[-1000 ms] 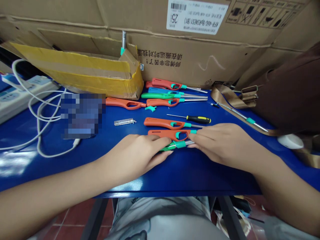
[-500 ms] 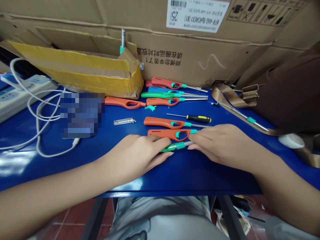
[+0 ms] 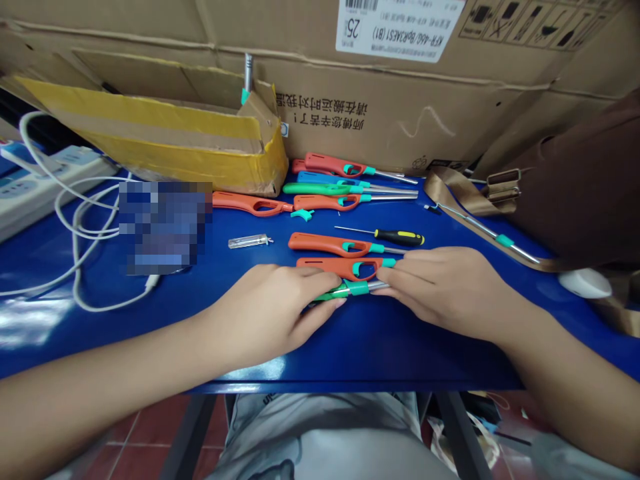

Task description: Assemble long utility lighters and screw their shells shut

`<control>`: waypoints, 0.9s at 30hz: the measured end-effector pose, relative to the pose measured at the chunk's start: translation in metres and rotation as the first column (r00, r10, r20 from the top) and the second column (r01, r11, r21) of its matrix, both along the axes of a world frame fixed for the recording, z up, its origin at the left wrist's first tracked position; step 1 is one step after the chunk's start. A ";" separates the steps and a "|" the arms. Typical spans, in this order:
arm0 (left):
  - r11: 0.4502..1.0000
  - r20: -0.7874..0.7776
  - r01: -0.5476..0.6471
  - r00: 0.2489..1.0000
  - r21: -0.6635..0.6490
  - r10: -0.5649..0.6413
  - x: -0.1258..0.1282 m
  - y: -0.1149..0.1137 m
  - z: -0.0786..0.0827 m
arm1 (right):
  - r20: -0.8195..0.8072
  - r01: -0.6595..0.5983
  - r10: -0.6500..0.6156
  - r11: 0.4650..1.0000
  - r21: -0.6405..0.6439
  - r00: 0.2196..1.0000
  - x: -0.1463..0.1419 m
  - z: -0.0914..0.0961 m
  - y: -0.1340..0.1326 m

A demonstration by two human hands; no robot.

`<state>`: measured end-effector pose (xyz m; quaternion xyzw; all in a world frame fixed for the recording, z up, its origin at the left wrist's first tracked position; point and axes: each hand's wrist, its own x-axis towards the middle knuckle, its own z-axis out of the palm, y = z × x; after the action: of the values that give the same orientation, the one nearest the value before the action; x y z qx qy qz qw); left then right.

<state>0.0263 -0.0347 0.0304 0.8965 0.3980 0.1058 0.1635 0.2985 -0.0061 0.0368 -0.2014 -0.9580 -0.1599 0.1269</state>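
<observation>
Holding a green plastic lighter (image 3: 358, 289), left hand (image 3: 274, 303) clamped on handle (image 3: 332, 294), right hand (image 3: 443, 287) on silvery metal barrel (image 3: 377, 285); likely light, stiff, best held there.

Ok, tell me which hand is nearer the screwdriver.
Right. The right hand is close below the screwdriver in the picture; the left hand is farther off, lower and to its left.

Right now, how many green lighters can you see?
2: one green lighter held by the left hand and right hand; the rear green lighter beside the blue lighter. The taped box may hide others.
</observation>
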 end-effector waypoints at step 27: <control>1.000 -0.103 0.017 0.995 0.016 -0.015 0.001 -0.004 0.001 | 0.043 0.013 -0.004 0.979 -0.201 0.999 -0.003 0.000 -0.001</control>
<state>0.0268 -0.0387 0.0315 0.9053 0.3977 0.0616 0.1360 0.2958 -0.0073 0.0366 -0.2139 -0.9708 -0.0669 0.0851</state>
